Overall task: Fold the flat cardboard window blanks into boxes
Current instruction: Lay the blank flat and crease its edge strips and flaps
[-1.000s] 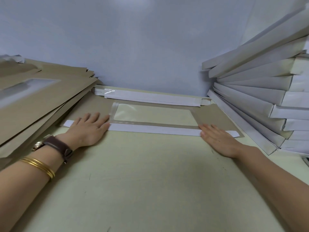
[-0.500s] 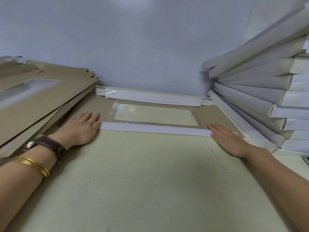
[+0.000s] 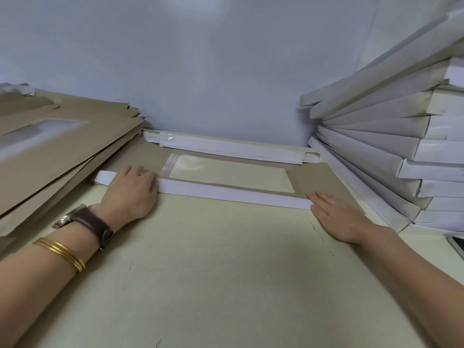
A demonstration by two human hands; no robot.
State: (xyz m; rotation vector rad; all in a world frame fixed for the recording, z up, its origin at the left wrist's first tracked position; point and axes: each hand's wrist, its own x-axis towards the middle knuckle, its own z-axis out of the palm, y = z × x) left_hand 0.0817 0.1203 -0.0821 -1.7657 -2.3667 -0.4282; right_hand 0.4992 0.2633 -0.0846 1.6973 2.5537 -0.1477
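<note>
Brown window blank [image 3: 324,177] flat on surface [image 3: 226,272], centre far, white flap [image 3: 226,193] folded along near edge, left hand [image 3: 130,192] over flap's left end, fingers bent, grip or press unclear, right hand [image 3: 336,217] flat, fingers together, on right end, blank stack [image 3: 62,151] left, boxes [image 3: 389,136] right

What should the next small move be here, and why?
Probably slide both hands inward, pressing the long white folded flap flat onto the brown cardboard window blank. The left hand lies over its left part, the flat right hand touches its right end; nothing presses the stretch between.
</note>
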